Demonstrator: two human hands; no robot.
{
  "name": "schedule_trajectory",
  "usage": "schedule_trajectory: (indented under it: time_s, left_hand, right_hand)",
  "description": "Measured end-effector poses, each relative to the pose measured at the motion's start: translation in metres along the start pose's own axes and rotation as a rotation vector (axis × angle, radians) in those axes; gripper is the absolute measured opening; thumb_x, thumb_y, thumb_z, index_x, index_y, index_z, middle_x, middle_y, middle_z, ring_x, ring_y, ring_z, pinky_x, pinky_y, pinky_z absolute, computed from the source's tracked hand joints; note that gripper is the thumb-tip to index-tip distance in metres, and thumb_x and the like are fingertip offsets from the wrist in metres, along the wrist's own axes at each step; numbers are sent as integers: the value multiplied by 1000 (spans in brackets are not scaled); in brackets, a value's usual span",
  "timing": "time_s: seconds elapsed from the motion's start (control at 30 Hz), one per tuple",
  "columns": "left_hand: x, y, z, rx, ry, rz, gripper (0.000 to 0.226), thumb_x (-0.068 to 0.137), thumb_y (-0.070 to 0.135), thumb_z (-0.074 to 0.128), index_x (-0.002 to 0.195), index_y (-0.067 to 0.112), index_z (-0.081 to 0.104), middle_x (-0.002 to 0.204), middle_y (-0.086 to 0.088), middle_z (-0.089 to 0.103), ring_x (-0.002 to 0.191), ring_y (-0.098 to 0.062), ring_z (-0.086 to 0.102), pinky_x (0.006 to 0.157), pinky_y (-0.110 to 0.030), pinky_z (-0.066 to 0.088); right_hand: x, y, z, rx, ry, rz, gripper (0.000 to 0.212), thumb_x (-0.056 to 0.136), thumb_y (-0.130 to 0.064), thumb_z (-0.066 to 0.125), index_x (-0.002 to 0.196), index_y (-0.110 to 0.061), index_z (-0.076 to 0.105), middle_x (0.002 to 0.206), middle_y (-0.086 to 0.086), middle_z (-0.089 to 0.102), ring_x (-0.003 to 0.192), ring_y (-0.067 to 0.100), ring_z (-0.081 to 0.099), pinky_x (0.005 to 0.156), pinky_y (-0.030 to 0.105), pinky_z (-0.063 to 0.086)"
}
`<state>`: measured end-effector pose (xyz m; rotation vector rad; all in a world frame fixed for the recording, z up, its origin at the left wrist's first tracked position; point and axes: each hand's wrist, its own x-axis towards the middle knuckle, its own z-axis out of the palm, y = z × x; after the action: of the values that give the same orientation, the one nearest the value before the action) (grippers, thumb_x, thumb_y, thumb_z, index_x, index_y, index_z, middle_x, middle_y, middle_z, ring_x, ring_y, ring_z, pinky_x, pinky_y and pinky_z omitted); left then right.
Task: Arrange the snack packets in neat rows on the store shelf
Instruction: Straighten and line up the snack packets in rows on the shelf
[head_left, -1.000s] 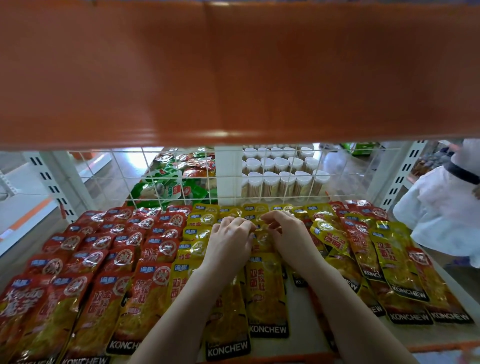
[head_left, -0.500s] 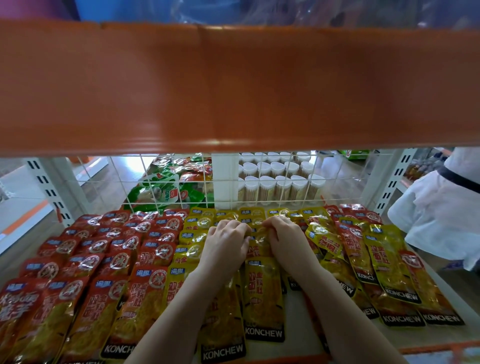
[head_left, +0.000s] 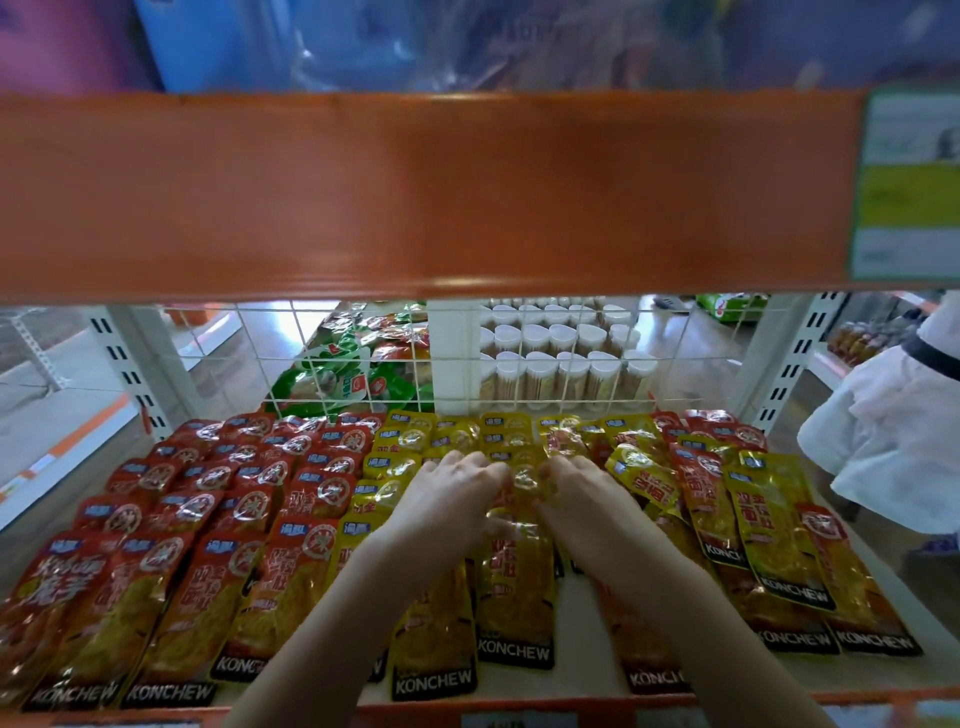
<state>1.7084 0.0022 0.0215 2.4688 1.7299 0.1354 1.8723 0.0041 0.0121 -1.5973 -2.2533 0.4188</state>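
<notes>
Red packets (head_left: 218, 499) are lined up (left side), while yellow packets (head_left: 514, 566) are pinched by both hands' curled fingers (head_left: 488, 470); right rows look unsorted.

two hands on snack packets laid out on a store shelf

left hand (head_left: 451, 498) and right hand (head_left: 582, 498), fingers curled, both grip one yellow packet (head_left: 521, 480) in the middle column; red packets (head_left: 218, 499) lie in rows to the left, under an orange shelf beam (head_left: 415, 192).
</notes>
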Motion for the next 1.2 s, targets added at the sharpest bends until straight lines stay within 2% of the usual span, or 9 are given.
schedule_trajectory:
  time_s: [0.13,0.3,0.4,0.7,0.9,0.97,1.03,1.1,1.2]
  left_hand:
    - [-4,5,5,60,-21,-32,56,85,44,60,134,26,41,130,1,46,125,-21,35,103,-38,32]
    - [-6,7,5,60,-31,-69,50,85,46,59,129,25,46,128,5,47,129,-19,30,105,-38,28]
    - [-7,8,6,72,-48,-88,52,85,49,58,129,24,47,129,5,47,131,-18,27,106,-39,27]
    - [-5,21,5,40,17,-114,45,89,47,54,128,26,47,128,4,49,131,-18,29,107,-38,27]
    - [17,49,1,89,82,-104,39,95,41,46,126,18,47,129,-4,49,124,-23,39,103,-42,35]
    - [29,59,7,170,91,-107,36,96,34,45,127,14,45,128,-8,47,122,-27,41,100,-43,35]
    - [43,65,12,219,107,-136,37,96,28,45,130,12,42,130,-10,45,122,-29,40,99,-43,35]
    - [52,67,17,222,72,-178,44,96,35,46,133,11,38,133,-12,42,125,-31,36,102,-46,32]
    - [57,64,24,251,14,-206,47,96,35,45,133,9,35,133,-15,40,125,-33,35,102,-46,31]
  right_hand:
    - [-23,1,12,20,-8,-130,38,94,-37,53,125,-18,43,115,1,44,107,16,49,85,20,38]
    - [-27,4,20,103,50,-135,44,94,-31,54,134,-18,42,124,3,44,115,15,46,95,23,43]
    - [-26,6,24,103,76,-158,42,94,-28,55,133,-17,44,129,2,43,120,15,41,97,19,37]
    - [-20,15,17,84,187,-203,23,95,-12,50,117,-14,57,110,1,54,99,14,53,72,8,36]
    - [16,41,-19,-64,251,-115,21,95,-22,48,111,-13,60,107,3,59,101,19,55,80,27,49]
    - [28,44,-22,-120,233,-104,21,95,-21,49,109,-11,60,107,5,59,102,20,54,82,26,47]
    - [42,44,-24,-152,195,-91,23,94,-21,49,110,-10,61,108,7,60,104,22,54,84,28,46]
    - [55,45,-26,-169,127,-55,26,93,-21,50,114,-9,60,111,9,59,109,26,53,89,35,46]
    - [69,50,-25,-256,-60,-15,32,92,-23,50,121,-11,55,121,11,54,117,29,47,95,42,43]
